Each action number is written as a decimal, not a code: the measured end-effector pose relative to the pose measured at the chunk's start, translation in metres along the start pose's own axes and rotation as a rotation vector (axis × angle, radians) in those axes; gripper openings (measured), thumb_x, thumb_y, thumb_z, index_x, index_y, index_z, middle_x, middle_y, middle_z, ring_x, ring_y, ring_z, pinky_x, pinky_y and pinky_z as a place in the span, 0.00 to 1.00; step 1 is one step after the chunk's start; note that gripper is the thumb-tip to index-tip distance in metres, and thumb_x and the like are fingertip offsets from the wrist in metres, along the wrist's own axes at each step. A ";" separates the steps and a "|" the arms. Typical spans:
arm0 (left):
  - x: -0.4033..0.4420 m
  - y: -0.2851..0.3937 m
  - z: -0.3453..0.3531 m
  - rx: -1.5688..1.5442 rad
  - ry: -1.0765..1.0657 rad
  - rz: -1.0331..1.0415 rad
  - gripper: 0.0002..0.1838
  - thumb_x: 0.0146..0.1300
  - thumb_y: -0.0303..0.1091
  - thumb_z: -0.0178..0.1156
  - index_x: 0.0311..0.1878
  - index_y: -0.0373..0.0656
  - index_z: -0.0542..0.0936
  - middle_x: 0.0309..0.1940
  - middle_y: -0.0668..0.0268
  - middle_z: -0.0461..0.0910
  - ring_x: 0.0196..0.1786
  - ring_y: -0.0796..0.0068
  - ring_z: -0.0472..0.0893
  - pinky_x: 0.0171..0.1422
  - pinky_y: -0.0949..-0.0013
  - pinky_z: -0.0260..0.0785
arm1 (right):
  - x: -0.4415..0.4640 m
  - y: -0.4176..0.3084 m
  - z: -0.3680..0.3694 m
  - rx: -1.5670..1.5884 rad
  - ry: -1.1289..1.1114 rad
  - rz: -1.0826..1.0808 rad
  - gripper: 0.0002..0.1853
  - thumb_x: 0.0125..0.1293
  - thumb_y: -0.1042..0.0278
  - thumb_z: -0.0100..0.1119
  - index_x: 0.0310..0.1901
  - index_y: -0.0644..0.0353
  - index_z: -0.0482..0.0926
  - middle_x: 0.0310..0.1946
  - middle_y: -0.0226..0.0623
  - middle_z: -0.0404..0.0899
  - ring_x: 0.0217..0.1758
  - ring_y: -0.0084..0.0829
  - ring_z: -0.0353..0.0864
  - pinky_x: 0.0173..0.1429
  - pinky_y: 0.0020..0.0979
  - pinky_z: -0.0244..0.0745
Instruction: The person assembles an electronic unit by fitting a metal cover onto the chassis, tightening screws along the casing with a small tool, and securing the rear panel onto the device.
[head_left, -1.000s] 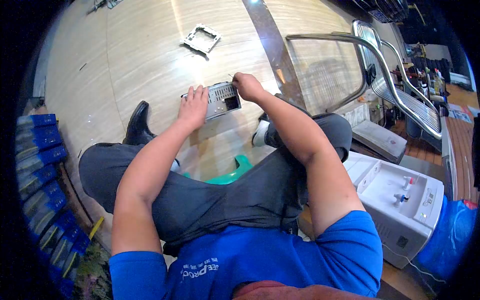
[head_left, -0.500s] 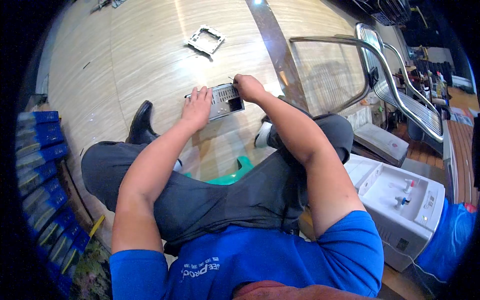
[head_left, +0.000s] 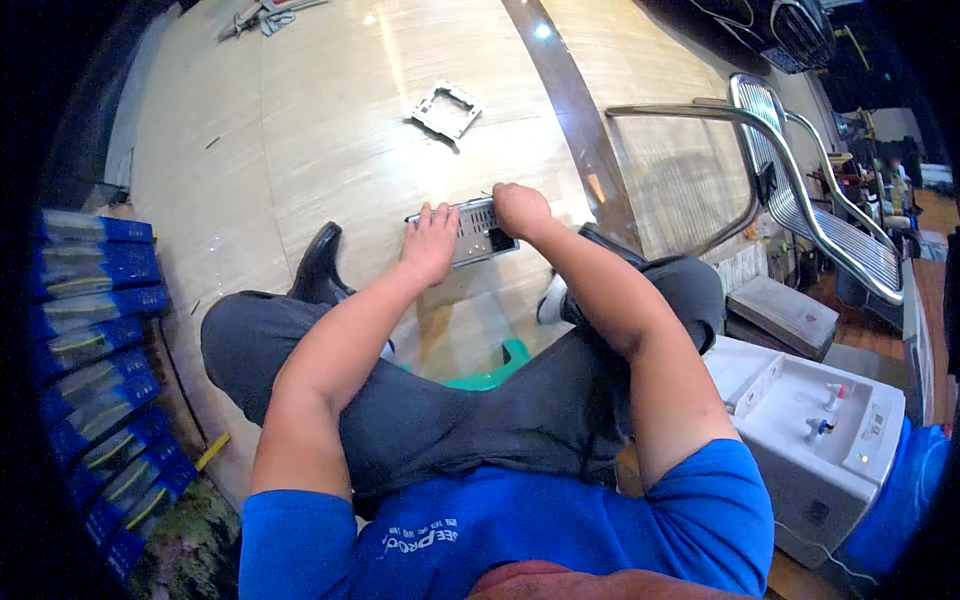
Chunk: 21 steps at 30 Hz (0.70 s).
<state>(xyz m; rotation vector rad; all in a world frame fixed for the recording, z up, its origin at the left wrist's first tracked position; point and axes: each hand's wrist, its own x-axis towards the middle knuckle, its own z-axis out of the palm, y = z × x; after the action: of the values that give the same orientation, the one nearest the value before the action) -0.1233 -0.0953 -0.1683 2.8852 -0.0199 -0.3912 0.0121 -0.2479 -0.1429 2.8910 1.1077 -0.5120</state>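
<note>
A flat metal case point(head_left: 478, 238) with rows of slots and a dark opening lies on the floor between my feet. My left hand point(head_left: 431, 247) rests on its left part, fingers stretched out and slightly apart. At the far right corner of the case, my right hand point(head_left: 522, 211) is closed. A thin dark tip shows beside its fingers, but what it belongs to is hidden. Farther out on the floor lies a pale metal frame point(head_left: 433, 124) with a square opening.
Tools point(head_left: 262, 18) lie at the far left. A metal-framed chair point(head_left: 765, 150) stands right, near a white water dispenser point(head_left: 815, 430). Blue packages point(head_left: 95, 300) line the left side. Part of a green plastic stool point(head_left: 492, 379) shows beneath me.
The whole view has shifted, so everything appears lower and farther right. Both hands keep about the same places on the case.
</note>
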 end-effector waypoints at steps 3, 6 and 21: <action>-0.002 0.002 -0.005 -0.016 -0.016 0.003 0.58 0.41 0.38 0.80 0.74 0.39 0.56 0.73 0.54 0.57 0.75 0.46 0.58 0.73 0.48 0.61 | -0.003 -0.005 -0.003 0.037 -0.043 0.068 0.09 0.60 0.69 0.54 0.40 0.62 0.78 0.40 0.51 0.84 0.43 0.46 0.86 0.47 0.44 0.82; 0.000 0.001 0.000 0.003 0.005 0.007 0.58 0.42 0.38 0.80 0.74 0.38 0.55 0.73 0.53 0.58 0.75 0.45 0.58 0.73 0.48 0.61 | -0.001 -0.006 0.005 0.141 -0.042 0.172 0.11 0.60 0.69 0.54 0.41 0.63 0.80 0.41 0.53 0.84 0.44 0.48 0.86 0.49 0.44 0.81; 0.002 -0.001 0.007 0.020 0.049 0.019 0.54 0.44 0.35 0.77 0.73 0.38 0.57 0.72 0.53 0.59 0.74 0.45 0.60 0.73 0.50 0.62 | 0.007 -0.002 0.012 0.401 -0.010 0.337 0.15 0.59 0.66 0.54 0.37 0.71 0.83 0.40 0.63 0.82 0.46 0.56 0.83 0.54 0.48 0.77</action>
<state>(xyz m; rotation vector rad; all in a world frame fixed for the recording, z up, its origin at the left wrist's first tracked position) -0.1238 -0.0959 -0.1758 2.9110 -0.0437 -0.3191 0.0122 -0.2429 -0.1564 3.3064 0.5406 -0.8080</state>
